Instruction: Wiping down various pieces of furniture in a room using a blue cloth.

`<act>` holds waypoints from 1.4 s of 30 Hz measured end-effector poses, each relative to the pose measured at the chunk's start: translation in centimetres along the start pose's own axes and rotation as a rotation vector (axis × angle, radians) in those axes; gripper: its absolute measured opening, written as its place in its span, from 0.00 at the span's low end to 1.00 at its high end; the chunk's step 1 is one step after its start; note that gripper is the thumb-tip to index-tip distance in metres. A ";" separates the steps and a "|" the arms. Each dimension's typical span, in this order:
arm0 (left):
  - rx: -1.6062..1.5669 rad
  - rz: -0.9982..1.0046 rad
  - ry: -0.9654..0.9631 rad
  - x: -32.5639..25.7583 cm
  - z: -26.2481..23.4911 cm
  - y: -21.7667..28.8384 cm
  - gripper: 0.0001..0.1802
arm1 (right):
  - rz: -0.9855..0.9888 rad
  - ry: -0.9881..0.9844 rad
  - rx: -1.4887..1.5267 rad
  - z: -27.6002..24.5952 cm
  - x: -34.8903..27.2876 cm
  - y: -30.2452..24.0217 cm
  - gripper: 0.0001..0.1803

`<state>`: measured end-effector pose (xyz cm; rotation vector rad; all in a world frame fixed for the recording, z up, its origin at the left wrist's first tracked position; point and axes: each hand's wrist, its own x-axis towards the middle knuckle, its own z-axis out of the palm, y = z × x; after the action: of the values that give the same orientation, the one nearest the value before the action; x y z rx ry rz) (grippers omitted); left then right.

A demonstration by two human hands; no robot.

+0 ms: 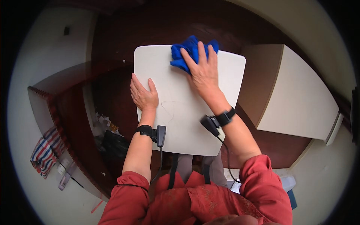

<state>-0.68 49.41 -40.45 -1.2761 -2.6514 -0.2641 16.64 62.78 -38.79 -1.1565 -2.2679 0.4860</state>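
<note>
- Blue cloth (179, 56) is at the far edge of the white board (191, 127), under the right hand (205, 73); fingers spread over it, pinching or not I cannot tell.
- Left hand (144, 96) lies at the left edge, fingers extended, clamping nothing visible.
- Wiping seems unfinished: a thin curved line (173, 109) marks the board.
- The surface under the cloth is hidden.

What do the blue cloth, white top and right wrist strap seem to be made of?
Cloth: soft fabric, matte, judging by its limp, crumpled folds; the fibre can't be told.
White top: perhaps laminate or plastic, with a smooth, low-sheen finish; its even colour and rounded corners suit either.
Strap: probably woven fabric or rubber, dull black, bending snugly around the wrist.
</note>
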 end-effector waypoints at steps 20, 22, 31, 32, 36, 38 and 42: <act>-0.021 -0.092 -0.274 -2.6 -3.8 1.5 0.40 | 0.265 -0.157 -0.042 -7.1 -23.8 -2.9 0.33; 0.062 -0.047 -0.280 -4.2 -5.2 3.2 0.41 | 0.294 -0.131 -0.078 -8.3 -21.4 0.0 0.38; -0.198 0.469 -0.226 -14.9 -5.8 12.8 0.42 | 0.214 -0.121 0.006 -10.6 -26.5 -1.1 0.25; -0.266 0.486 -0.245 -16.2 -5.6 14.3 0.42 | 0.211 -0.151 0.022 -11.0 -27.7 -0.8 0.23; -0.330 0.505 -0.274 -21.0 -3.5 19.8 0.39 | 0.308 -0.125 0.206 -13.9 -30.6 3.4 0.24; -0.373 0.477 -0.291 -22.5 -2.4 23.1 0.38 | 0.404 -0.018 0.348 -15.8 -32.3 7.1 0.28; -0.217 0.383 -0.284 -23.5 0.2 27.3 0.37 | 0.566 0.147 0.373 -22.8 -33.5 14.4 0.27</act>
<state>35.12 48.50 -44.22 -1.9890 -2.5734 -0.3409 55.83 45.06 -38.67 -1.5608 -1.6112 0.9551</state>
